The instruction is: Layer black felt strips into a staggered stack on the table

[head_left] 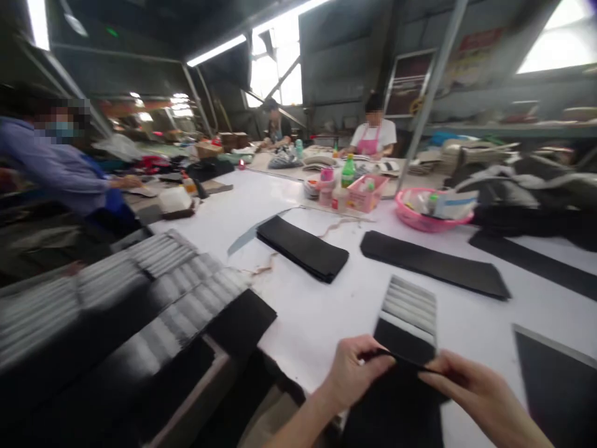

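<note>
My left hand [351,373] pinches the left edge of a black flat piece [396,407], thumb on top. The right edge of the same piece is between the thumb and fingers of my right hand [473,382]. Whether it is fabric or leather I cannot tell. Its lower part runs out of the bottom of the view. Just beyond it on the white table [308,323] lies a fanned set of black pieces with whitish striped ends [409,302]. A black stack [303,247] and a longer black stack [433,264] lie farther off.
Rows of overlapped black pieces with whitish edges [172,311] cover a surface at left. A dark panel [559,379] lies at right. Farther back are a pink round basket [433,223], a pink rectangular basket [366,200] and a green bottle [347,171]. Several people work around the tables.
</note>
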Motion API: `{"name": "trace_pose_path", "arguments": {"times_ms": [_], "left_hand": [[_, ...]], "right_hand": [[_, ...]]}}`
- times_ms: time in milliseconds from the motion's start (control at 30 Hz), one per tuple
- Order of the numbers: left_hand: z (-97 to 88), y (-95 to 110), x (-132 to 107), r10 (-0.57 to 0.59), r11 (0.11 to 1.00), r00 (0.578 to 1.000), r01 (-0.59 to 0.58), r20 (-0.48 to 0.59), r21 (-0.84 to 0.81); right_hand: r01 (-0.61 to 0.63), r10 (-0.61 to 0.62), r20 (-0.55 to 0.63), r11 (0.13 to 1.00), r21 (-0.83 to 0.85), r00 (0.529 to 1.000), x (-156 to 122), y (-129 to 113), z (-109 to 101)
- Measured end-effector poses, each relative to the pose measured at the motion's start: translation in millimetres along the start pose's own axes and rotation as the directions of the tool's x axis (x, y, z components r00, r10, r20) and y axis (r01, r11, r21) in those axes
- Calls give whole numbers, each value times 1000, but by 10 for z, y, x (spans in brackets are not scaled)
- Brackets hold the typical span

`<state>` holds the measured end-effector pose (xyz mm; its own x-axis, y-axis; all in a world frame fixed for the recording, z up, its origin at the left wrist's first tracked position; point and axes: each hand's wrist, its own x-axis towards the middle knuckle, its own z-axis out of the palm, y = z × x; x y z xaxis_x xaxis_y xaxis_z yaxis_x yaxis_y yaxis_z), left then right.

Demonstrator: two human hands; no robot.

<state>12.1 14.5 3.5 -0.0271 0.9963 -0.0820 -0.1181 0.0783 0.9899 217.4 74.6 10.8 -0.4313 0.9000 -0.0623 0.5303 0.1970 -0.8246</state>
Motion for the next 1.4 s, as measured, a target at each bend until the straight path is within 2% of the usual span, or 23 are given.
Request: {"name": "trace_pose_path", "arguments": {"times_ms": [100,167,333,600,800,867,933,1033,1100,1133,1200,1233,1300,1333,1367,1400], "left_hand": [[-9,-114,23,-35,994,998,40,50,-106],[-41,-132,16,-66,986,995,76,70,-149],[-4,-127,-1,-81,981,994,92,72,-170],[25,-125,3,-69,993,997,73,46,-96],[33,-89,48,-38,999,998,39,44,-16],[40,-92,50,-94,995,991,97,100,-24],[43,-106,22,-176,982,959,187,223,-31],[40,-137,-73,-275,955,851,297,447,23],[32,-154,-152,-338,935,770,338,541,103],[28,-158,-190,-368,925,739,354,564,140],[23,-153,-253,-412,907,707,378,575,186],[22,-146,-275,-427,900,697,390,576,196],[23,-123,-298,-445,889,678,413,584,198],[23,-112,-297,-452,884,668,425,591,196],[22,-102,-286,-457,880,663,434,594,192],[16,-93,-265,-460,878,663,439,590,191]], "right_hand": [[-115,107,129,992,58,986,-86,-39,-143],[-124,113,143,990,71,983,-66,-133,-149],[-51,49,105,999,13,993,-51,-281,-85],[87,-82,50,992,-90,995,-56,-308,-39],[107,-92,108,984,-142,990,-68,-340,-4],[123,-106,119,983,-137,987,-102,-417,-78],[108,-96,131,989,-96,987,-159,-519,-245],[58,-48,134,996,-66,990,-291,-622,-651],[42,-36,78,996,-79,996,-405,-592,-962],[29,-28,14,997,-77,1000,-465,-544,-1111],[-6,0,-147,999,-39,989,-578,-398,-1371],[-15,15,-276,1000,2,961,-623,-313,-1479],[-22,65,-538,996,86,840,-676,-145,-1655],[-23,96,-617,992,125,781,-683,-68,-1729],[-23,126,-659,986,162,741,-677,3,-1796],[-25,154,-674,980,197,722,-661,69,-1859]]}}
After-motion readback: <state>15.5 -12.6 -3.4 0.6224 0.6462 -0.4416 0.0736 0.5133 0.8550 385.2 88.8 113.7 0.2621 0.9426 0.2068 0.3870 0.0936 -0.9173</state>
